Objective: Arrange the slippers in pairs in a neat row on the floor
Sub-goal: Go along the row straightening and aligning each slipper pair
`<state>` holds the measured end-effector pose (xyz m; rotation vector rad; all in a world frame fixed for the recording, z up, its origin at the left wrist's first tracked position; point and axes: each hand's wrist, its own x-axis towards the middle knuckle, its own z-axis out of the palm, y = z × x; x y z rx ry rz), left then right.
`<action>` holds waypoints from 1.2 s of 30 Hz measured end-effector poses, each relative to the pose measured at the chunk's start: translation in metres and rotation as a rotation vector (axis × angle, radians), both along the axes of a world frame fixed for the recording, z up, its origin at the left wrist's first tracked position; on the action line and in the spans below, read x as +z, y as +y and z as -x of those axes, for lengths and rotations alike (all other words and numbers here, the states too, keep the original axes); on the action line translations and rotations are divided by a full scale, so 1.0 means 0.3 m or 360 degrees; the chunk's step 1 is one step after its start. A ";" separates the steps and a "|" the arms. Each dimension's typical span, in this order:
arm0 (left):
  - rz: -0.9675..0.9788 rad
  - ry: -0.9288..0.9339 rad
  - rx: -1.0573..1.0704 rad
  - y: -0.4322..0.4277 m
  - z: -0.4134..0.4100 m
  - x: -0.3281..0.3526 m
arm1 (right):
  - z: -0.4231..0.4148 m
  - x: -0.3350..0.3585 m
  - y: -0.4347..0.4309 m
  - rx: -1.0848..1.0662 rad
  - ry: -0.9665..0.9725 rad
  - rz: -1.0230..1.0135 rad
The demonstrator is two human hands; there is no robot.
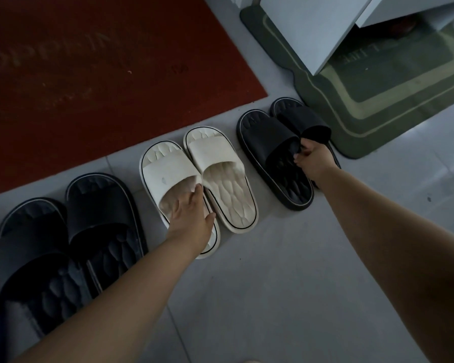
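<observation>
Three pairs of slippers lie in a slanted row on the grey tile floor (273,284). A dark pair (63,244) is at the left, a white pair (215,163) in the middle, a black pair (265,132) at the right. My left hand (192,216) rests on the footbed of the left white slipper (165,174), fingers extended under its strap. My right hand (312,158) pinches the strap edges of the two black slippers, holding them together. The far black slipper (302,119) is partly hidden by the near one and my hand.
A red doormat (89,74) covers the floor behind the row. A green mat (391,87) lies at the right, touching the far black slipper. White furniture (325,30) stands over the green mat. Bare tiles stretch in front of the slippers.
</observation>
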<state>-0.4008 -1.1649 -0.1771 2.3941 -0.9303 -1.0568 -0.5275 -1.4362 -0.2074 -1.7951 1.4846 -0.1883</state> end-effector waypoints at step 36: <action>0.0107 -0.0339 0.0511 0.106 -0.138 -0.005 | -0.084 0.057 0.171 -0.0478 -0.0022 0.0240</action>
